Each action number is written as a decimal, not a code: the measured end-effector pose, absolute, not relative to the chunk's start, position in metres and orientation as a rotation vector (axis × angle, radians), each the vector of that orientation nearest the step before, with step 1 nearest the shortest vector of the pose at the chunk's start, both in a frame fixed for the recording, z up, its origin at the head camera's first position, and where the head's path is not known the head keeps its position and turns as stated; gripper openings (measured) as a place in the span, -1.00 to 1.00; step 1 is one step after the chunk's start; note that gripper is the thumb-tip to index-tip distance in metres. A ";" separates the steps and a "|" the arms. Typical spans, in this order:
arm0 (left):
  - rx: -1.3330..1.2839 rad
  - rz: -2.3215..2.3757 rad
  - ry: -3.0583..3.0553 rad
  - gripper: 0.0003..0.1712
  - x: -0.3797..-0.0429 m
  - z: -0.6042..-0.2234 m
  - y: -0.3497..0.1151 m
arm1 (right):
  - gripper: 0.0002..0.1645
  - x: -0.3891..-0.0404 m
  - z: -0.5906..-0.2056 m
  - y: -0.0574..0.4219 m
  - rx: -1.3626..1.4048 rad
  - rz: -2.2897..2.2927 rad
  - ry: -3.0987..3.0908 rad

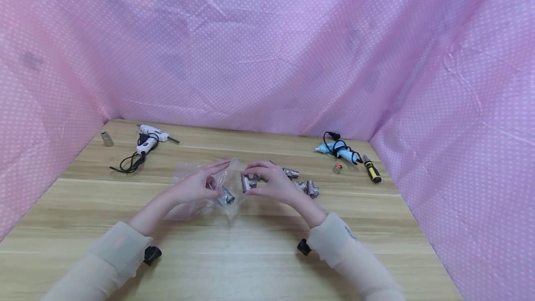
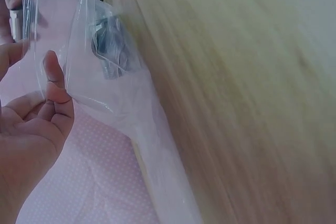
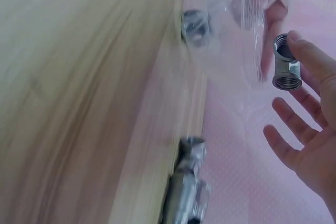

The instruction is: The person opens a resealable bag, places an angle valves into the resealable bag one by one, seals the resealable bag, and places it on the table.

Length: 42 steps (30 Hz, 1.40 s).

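Left hand (image 1: 190, 190): gripped the clear bag (image 2: 113, 103), one metal fitting (image 1: 227, 196) inside;
Right hand (image 1: 273, 182): pinched a threaded tee (image 3: 286, 66) right of the bag.

I can read no text, brand or number in any view on my feed. On the right sleeve (image 1: 333, 241), lower right of the head view, a dark mark (image 1: 350, 232) is too small to decipher; so is a patch on the white glue gun (image 1: 153, 131), left of centre.
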<state>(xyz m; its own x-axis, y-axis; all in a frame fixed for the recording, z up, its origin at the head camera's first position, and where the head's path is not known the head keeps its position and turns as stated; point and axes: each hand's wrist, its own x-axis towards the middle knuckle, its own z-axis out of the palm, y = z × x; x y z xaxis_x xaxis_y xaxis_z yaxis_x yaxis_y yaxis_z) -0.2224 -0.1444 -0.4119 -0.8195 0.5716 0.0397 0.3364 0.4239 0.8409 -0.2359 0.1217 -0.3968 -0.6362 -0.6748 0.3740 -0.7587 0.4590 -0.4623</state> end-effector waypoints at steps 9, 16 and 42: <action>0.802 1.315 2.436 0.04 -0.221 -0.408 -0.140 | -0.41 -0.242 -0.413 0.100 1.359 0.749 -2.583; 0.817 1.330 2.430 0.05 -0.222 -0.408 -0.139 | -0.40 -0.244 -0.422 0.100 1.274 0.663 -2.676; 0.792 1.304 2.504 0.04 -0.221 -0.408 -0.145 | -0.39 -0.259 -0.407 0.201 1.219 0.921 -2.628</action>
